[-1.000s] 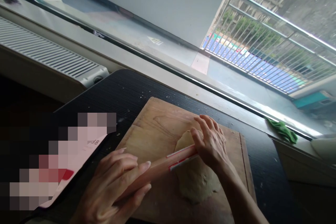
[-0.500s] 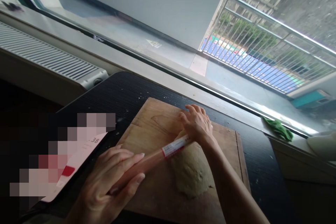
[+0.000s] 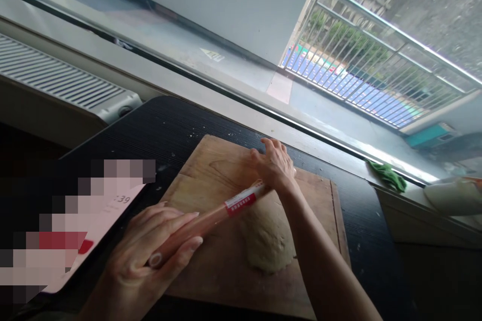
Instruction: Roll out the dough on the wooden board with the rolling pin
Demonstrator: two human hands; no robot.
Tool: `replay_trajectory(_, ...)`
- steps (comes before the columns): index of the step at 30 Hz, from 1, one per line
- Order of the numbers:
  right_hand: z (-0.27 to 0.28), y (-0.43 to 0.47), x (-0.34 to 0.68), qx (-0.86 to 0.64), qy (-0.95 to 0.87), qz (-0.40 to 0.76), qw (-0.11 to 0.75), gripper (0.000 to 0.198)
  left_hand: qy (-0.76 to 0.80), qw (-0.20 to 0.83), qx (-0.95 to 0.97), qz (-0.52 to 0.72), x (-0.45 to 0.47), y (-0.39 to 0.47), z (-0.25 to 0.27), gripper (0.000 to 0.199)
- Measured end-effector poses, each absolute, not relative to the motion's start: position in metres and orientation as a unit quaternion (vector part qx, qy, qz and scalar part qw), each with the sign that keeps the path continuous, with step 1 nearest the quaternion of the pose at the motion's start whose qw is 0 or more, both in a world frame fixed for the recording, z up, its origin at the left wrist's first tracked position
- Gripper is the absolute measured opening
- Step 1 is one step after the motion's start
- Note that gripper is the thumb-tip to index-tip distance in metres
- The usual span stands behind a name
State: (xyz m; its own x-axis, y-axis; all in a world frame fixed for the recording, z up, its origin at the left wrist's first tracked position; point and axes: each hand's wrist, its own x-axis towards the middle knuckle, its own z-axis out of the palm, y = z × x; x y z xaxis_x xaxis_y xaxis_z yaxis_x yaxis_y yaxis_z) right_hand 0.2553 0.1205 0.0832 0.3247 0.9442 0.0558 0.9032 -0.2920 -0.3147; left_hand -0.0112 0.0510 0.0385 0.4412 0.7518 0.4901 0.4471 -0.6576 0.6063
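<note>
A wooden rolling pin point(image 3: 211, 220) with a red and white label lies slantwise over the far left part of a pale lump of dough point(image 3: 269, 235). The dough sits flattened on a wooden cutting board point(image 3: 203, 165). My left hand point(image 3: 158, 235) holds the near end of the pin between thumb and fingers, and the round butt shows at the palm. My right hand point(image 3: 276, 165) bears on the far end, its palm covering that end and its fingers stretched loosely beyond it.
The board rests on a black table point(image 3: 150, 130) with flour specks. At left lies a phone point(image 3: 109, 215) with a lit, partly blurred screen. A radiator point(image 3: 64, 75) stands behind, beside the window sill. A green cloth point(image 3: 387, 174) and a pale container point(image 3: 452, 196) are at right.
The rolling pin has turned, so more of the label's red part shows. Both hands keep their places on it. The whole view has shifted slightly, and the phone's digits read 39 instead of 38.
</note>
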Motion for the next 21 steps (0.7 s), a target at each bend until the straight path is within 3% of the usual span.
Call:
replay_trajectory(11, 0.076, 0.016, 0.263, -0.796, -0.583, -0.012, 0.163, 0.039, 0.308, 0.138, 0.857, 0.389, -0.009, 0.05, 0.045, 0.049)
replay_trajectory(21, 0.084, 0.111, 0.26, -0.798, -0.586, 0.072, 0.121, 0.043, 0.352, 0.21, 0.822, 0.395, -0.016, 0.051, 0.034, 0.034)
